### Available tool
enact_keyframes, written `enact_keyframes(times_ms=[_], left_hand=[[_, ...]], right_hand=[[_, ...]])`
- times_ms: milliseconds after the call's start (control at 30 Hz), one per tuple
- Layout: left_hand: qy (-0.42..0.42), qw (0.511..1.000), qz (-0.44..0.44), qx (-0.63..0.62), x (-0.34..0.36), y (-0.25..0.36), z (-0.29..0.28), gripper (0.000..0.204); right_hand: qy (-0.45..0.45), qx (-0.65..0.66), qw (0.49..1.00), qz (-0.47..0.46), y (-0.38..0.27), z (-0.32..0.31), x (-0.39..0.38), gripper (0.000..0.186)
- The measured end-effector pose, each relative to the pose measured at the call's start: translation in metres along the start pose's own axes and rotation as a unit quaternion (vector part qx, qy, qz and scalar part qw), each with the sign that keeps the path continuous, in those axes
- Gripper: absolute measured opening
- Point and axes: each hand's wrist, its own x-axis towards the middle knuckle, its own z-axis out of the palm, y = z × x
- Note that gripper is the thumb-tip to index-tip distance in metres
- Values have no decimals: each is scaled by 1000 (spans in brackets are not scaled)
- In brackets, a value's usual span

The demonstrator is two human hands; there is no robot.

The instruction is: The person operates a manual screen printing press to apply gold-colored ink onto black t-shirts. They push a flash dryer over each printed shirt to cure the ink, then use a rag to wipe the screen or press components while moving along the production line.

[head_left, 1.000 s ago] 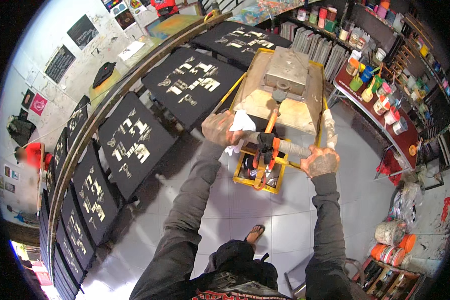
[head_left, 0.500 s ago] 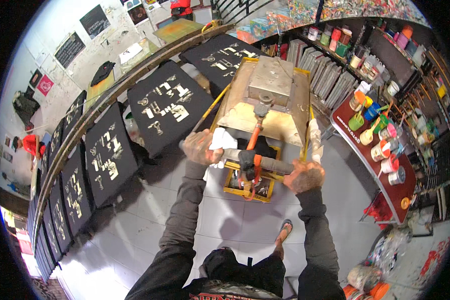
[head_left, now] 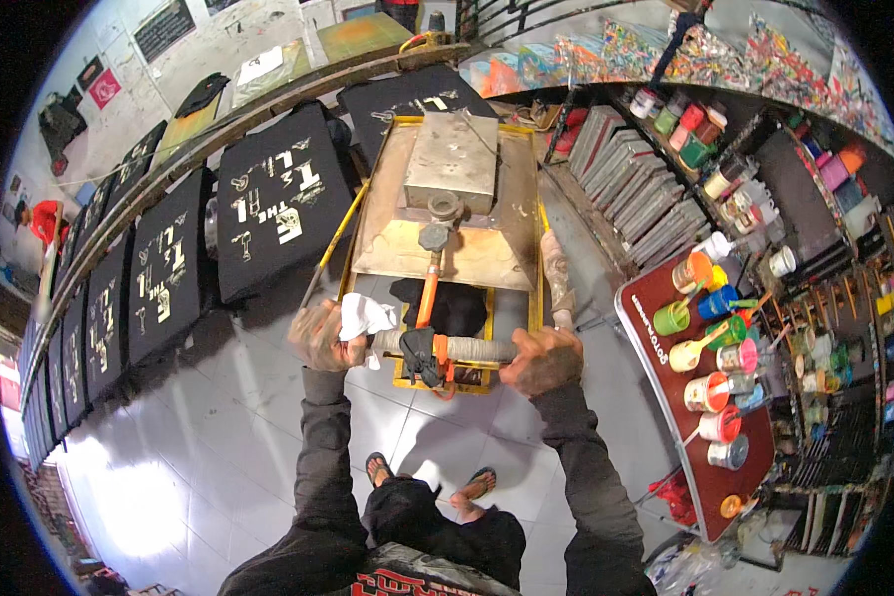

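A wheeled heater unit with a tan hood and metal box [head_left: 451, 159] stands before me on a yellow frame [head_left: 534, 233], with an orange arm [head_left: 429, 293] running down toward its wrapped handle bar [head_left: 399, 345]. My left hand [head_left: 318, 338] is closed round the bar's left end, beside a white rag [head_left: 366, 313] and partly hidden by it. My right hand [head_left: 543, 360] grips the bar's right end. A black cloth bundle [head_left: 422, 353] with orange binding is at the bar's middle. Black shirts on boards [head_left: 268, 228] with white prints line my left, one partly behind the hood.
A curved rail [head_left: 194, 132] runs above the shirts. At right stand a maroon table [head_left: 760, 477] with paint pots, stacked screens [head_left: 611, 179] and paint-laden shelves [head_left: 725, 184]. A person in red [head_left: 45, 223] is at far left. My feet are on tiled floor [head_left: 467, 427].
The heater unit and both gripping hands have shifted left in the picture. The shirts also sit further left, and more of the paint shelves and table shows. My feet have moved.
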Motion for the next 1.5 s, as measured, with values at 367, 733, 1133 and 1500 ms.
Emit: enact_keyframes(times_ms=[367, 733, 1133, 1500], left_hand=[[43, 997, -28, 64, 24, -27, 47, 60], [113, 988, -41, 93, 90, -48, 124, 65], [151, 979, 2, 136, 111, -122, 193, 45], [126, 991, -2, 37, 137, -151, 227, 44]], right_hand=[[81, 51, 991, -99, 33, 15, 101, 15], [47, -37, 992, -112, 112, 77, 202, 21], [28, -57, 992, -109, 131, 112, 291, 34], [145, -142, 965, -165, 164, 135, 339, 36]])
